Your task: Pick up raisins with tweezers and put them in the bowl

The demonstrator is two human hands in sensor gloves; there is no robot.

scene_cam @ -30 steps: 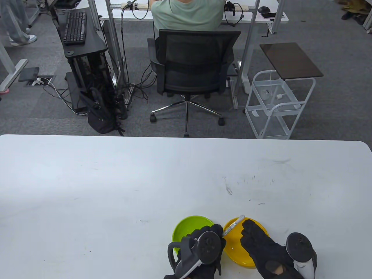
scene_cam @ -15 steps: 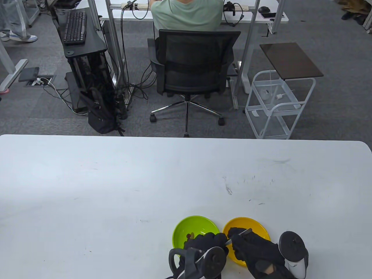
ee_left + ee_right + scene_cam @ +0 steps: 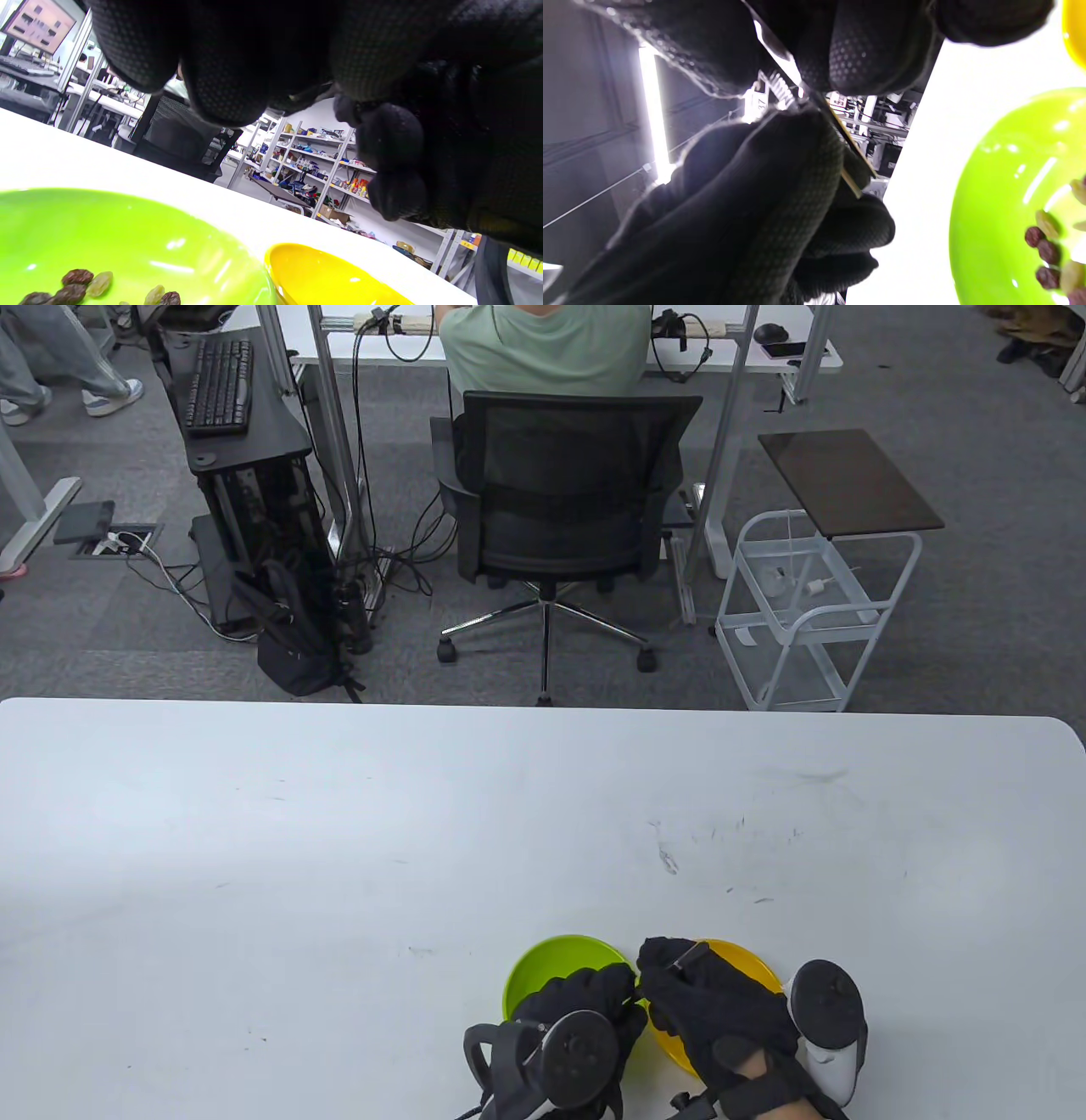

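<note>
A green bowl (image 3: 551,963) holds several raisins (image 3: 78,277), which also show in the right wrist view (image 3: 1048,252). A yellow bowl (image 3: 751,963) stands right beside it. My right hand (image 3: 670,976) hovers over the gap between the bowls and pinches metal tweezers (image 3: 787,63) between thumb and fingers. Only the tweezers' upper end (image 3: 689,957) shows in the table view. My left hand (image 3: 615,984) is over the green bowl's near right rim, close against the right hand. Its fingers (image 3: 229,84) are curled above the bowl, and I see nothing in them.
Both bowls stand near the front edge of the white table (image 3: 339,857). An office chair (image 3: 560,500) and a white wire cart (image 3: 806,619) stand on the floor beyond the far edge.
My right hand has moved left with the tweezers, from over the yellow bowl to the gap between the bowls. My left hand has shifted back and left, covering the green bowl's raisins in the table view.
</note>
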